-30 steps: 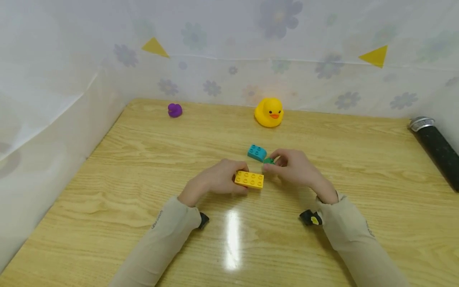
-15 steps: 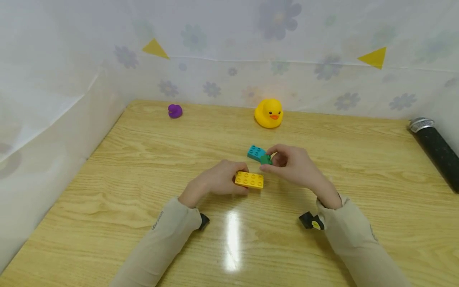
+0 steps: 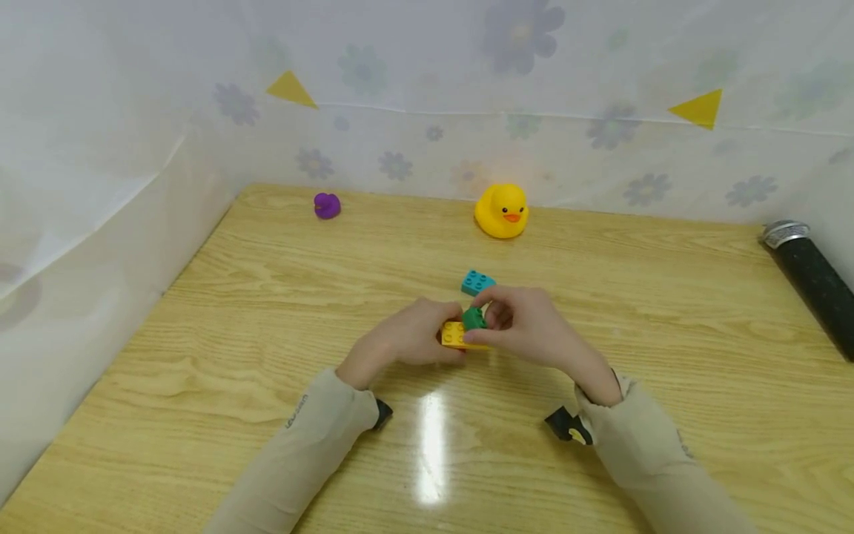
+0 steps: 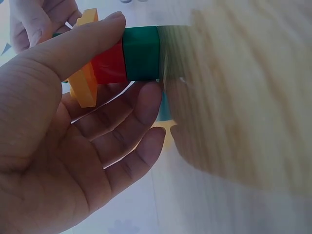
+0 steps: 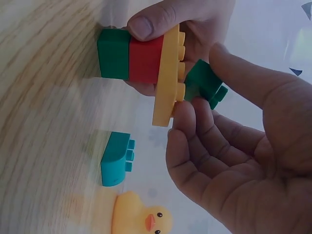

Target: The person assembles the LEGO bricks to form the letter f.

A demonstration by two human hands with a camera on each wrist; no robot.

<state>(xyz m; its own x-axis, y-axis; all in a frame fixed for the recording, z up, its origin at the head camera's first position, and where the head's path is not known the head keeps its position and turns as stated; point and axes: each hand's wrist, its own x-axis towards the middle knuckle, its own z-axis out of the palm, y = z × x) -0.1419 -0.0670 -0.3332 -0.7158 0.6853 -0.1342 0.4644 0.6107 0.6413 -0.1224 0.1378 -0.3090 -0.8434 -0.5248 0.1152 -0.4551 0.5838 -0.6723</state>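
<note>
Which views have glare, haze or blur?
Head: white glare streak on the table, below the yellow brick; left wrist: hazy, table grain blurred, red brick distinct; right wrist: muted, grain soft, yellow duck faintly mirrored in the table.

Site, as I read it over the remote feed: a sheeted tabletop booth, toy-stocked; home, lab or office I cannot tell. Evidence: wood-grain table [image 3: 200,356] set in a corner of white sheeting [image 3: 87,148], the rear sheet [image 3: 414,44] printed with pale flowers [image 3: 520,33] and bearing yellow triangles [image 3: 699,110]. At the table I log a yellow duck [image 3: 502,212], a purple duck [image 3: 327,206], bricks [image 3: 453,334] and, far right, a mic [image 3: 810,282].
</note>
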